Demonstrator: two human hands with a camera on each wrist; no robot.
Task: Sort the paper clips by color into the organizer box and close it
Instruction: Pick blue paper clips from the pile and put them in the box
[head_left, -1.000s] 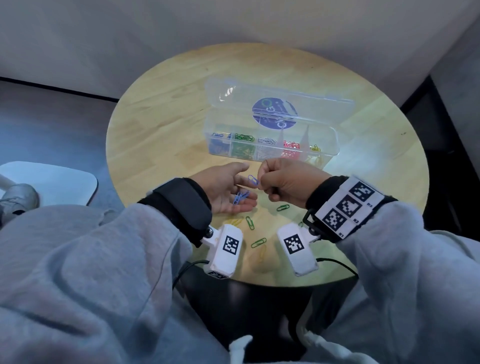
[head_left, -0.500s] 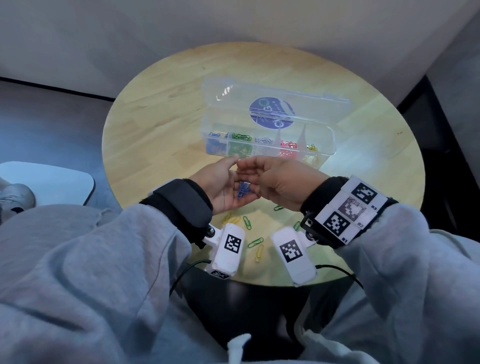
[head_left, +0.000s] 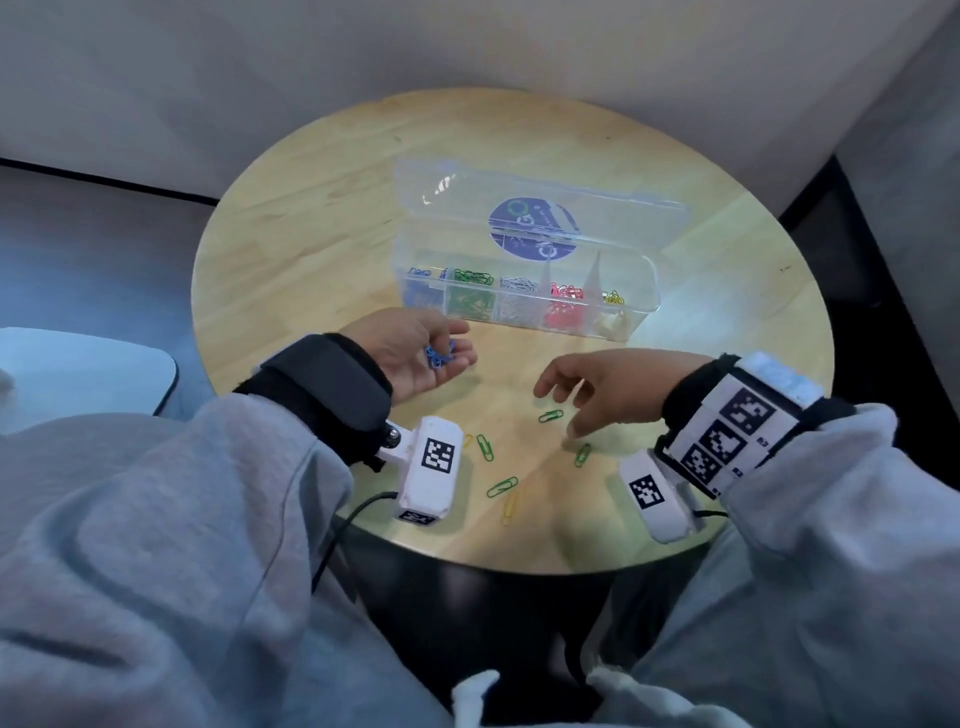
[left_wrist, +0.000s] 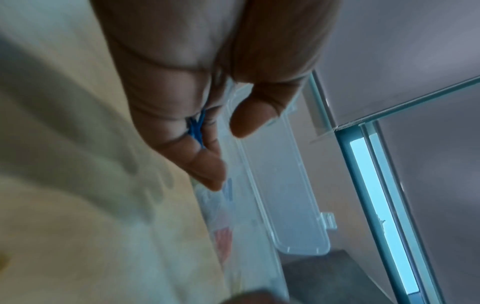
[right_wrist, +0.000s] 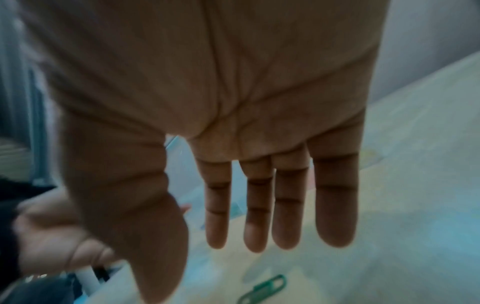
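Note:
My left hand (head_left: 457, 345) is cupped palm up just in front of the organizer box (head_left: 647, 270), its fingers curled round a small bunch of blue paper clips (head_left: 439, 356). The left wrist view shows the blue paper clips (left_wrist: 196, 128) wedged between curled fingers. My right hand (head_left: 561, 405) hovers over the table with fingers spread and straight, holding nothing, its palm bare in the right wrist view (right_wrist: 197, 236). Just under it lies a green clip (head_left: 550, 415). The clear box holds blue, green, silver, red and yellow clips in separate compartments. Its lid (head_left: 535, 228) stands open at the back.
Loose clips lie on the round wooden table (head_left: 311, 249) near its front edge: green clips (head_left: 484, 447), (head_left: 502, 486), (head_left: 583, 454) and a yellow clip (head_left: 510, 506). A green clip (right_wrist: 265, 288) shows below my right palm. A white seat (head_left: 78, 364) stands at the left.
The hands were together, the right one putting a blue clip into the left palm. Now they have parted: the right moved right and opened, the left kept the blue clips.

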